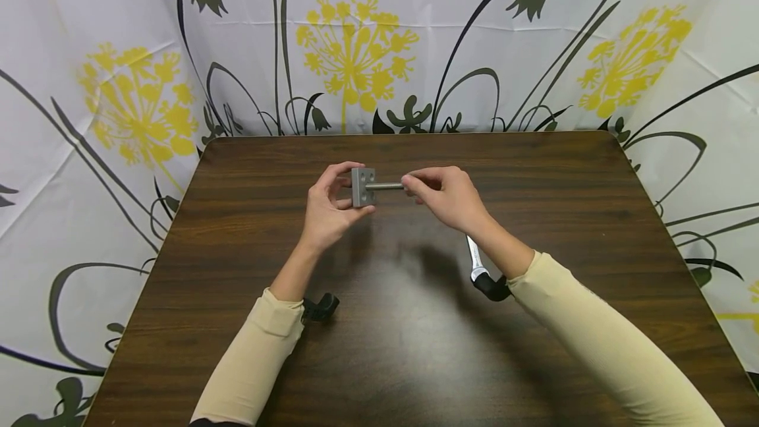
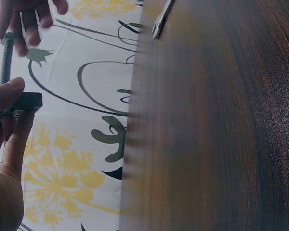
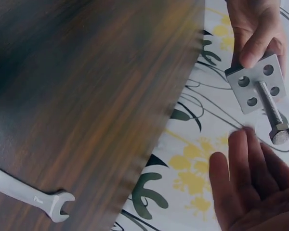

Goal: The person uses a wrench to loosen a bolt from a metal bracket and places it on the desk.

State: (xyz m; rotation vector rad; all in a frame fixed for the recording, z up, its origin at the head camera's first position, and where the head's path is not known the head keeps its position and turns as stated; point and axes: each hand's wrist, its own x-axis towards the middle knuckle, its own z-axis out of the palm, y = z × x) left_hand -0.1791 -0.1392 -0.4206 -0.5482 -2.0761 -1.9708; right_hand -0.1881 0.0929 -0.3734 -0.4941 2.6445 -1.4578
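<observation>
My left hand (image 1: pixel 328 211) grips a grey metal block (image 3: pixel 256 83) by its edges, above the table. Several round holes show in the block's face. A threaded hex bolt (image 1: pixel 384 186) sticks out from the middle of that face, pointing toward my right hand (image 1: pixel 447 196). The bolt's hex head (image 3: pixel 280 134) lies between the right thumb and fingers. In the right wrist view those fingers (image 3: pixel 241 166) are spread and fairly straight, with a gap between them and the head. Whether the thumb touches the head I cannot tell.
A combination wrench (image 1: pixel 475 259) lies on the dark wood table (image 1: pixel 237 229) below the right forearm; its open end (image 3: pixel 62 207) shows in the right wrist view. Black wrist mounts (image 1: pixel 320 308) sit under both forearms. A flowered curtain (image 1: pixel 249 38) hangs behind the table.
</observation>
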